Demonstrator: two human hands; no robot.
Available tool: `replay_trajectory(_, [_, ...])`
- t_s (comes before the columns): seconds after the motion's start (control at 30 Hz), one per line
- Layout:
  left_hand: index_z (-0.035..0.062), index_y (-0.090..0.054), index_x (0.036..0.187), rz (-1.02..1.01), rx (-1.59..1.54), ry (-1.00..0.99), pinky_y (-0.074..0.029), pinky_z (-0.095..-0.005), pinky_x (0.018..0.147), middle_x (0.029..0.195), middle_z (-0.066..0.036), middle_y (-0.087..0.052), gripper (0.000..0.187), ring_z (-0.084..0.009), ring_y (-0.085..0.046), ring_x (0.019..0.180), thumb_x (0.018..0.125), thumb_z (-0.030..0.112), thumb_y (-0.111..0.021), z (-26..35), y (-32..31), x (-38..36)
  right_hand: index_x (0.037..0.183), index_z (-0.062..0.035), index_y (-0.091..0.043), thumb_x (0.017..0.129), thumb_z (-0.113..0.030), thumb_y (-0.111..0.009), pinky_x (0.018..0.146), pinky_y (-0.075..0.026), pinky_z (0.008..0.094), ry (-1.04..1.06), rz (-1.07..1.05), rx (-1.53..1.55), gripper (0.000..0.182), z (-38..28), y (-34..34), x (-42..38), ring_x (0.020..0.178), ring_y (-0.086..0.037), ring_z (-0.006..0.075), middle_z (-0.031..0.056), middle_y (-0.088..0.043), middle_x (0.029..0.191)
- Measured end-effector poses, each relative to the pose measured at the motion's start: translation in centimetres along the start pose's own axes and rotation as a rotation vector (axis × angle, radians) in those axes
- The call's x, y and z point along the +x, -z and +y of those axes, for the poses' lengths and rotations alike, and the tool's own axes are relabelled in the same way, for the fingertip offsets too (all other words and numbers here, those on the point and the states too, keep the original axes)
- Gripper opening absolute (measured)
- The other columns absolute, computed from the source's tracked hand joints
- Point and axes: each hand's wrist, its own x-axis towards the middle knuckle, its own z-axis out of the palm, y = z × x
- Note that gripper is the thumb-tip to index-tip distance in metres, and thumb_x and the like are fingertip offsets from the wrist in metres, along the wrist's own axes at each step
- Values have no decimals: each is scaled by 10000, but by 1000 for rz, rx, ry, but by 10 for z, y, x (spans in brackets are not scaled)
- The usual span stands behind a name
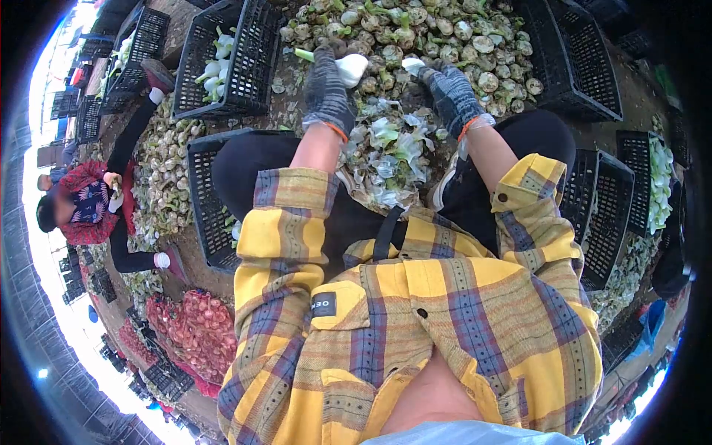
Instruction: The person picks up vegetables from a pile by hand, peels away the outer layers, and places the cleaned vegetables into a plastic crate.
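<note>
Left hand [330,93]: gloved, its fingers wrapped around a white bulb [351,70], with a green stalk [304,54] poking out at the other side
Right hand [450,95]: gloved, fingers drawn close together, a small white piece [413,66] at the tips; whether skin or bulb, I cannot tell
White bulb: held up above the near edge of the bulb heap [482,59], apart from the right hand
Loose skins [400,144]: on the ground between the knees, bordering the heap's near edge
Black crate [256,59]: beyond the left knee, its near right corner toward the left hand, pale bulbs [215,70] inside
Step in hand: seemingly stripping skin, judging by the bulb's clean white side and the skins below
Next move: probably calls for a steady left grip, the right fingertips freed of their piece, and a check for leftover skin
</note>
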Motion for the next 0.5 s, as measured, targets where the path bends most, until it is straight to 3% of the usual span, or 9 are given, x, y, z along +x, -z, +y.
replay_trajectory(0.03, [88,-494,950,54,-24,89,-522,-395,669,927,-101,-573,278,-237,-587,766,878,347,-422,2,1,2,874,0,-568,793,-173,-573,511,-466,262,-23,-97,-213,191,-4,1,-2,590,-587,134,82,-602,708])
replay_trajectory(0.07, [88,-494,950,56,-24,86,-522,-395,669,927,-101,-573,278,-237,-587,766,878,347,-422,1,2,2,886,-7,-571,798,-190,-566,511,-461,262,-46,-194,-424,203,-6,4,-2,594,-585,130,85,-599,704])
replay_trajectory(0.1, [90,-497,945,62,-99,135,-522,-400,661,932,-101,-575,278,-237,-588,778,878,348,-421,2,1,1,878,-9,-585,798,-260,-558,570,-461,299,61,-368,-626,265,2,10,1,607,-586,201,124,-601,705])
replay_trajectory(0.13, [91,-500,941,68,-172,184,-523,-404,654,936,-102,-576,278,-238,-589,790,879,350,-419,2,1,0,864,-9,-594,784,-323,-557,676,-453,350,211,-510,-1296,327,6,15,11,705,-578,295,169,-599,768])
replay_trajectory(0.2, [94,-508,932,89,-197,181,-523,-397,650,894,-89,-587,278,-223,-592,777,881,349,-412,-3,7,4,811,-10,-602,753,-342,-580,747,-428,396,281,-340,-1276,338,5,10,-6,811,-548,360,206,-580,875])
replay_trajectory(0.27, [92,-519,925,-102,-45,110,-522,-390,644,852,-78,-593,274,-221,-593,749,877,346,-429,-7,12,6,904,-28,-593,732,-329,-596,808,-413,395,457,-322,-1241,347,-3,10,-10,931,-529,342,214,-552,993])
replay_trajectory(0.33, [78,-516,937,-172,24,62,-525,-345,619,835,-76,-588,266,-223,-595,733,856,329,-489,-16,20,10,1111,-56,-498,725,-295,-599,896,-371,357,584,-201,-1361,465,-1,14,-5,1052,-472,317,189,-506,1119])
replay_trajectory(0.43, [79,-494,942,15,-2,158,-523,-324,600,852,-93,-587,272,-218,-598,732,851,335,-494,-8,26,3,1067,-44,-536,744,-330,-571,892,-374,359,502,-254,-1195,433,-5,14,-6,1039,-481,326,197,-525,1089])
replay_trajectory(0.5, [84,-495,935,-71,-19,150,-521,-325,592,865,-93,-587,258,-219,-600,735,848,327,-499,24,35,-11,999,-25,-577,766,-373,-528,845,-404,367,180,-298,-1361,421,-3,12,-6,955,-527,335,203,-570,986])
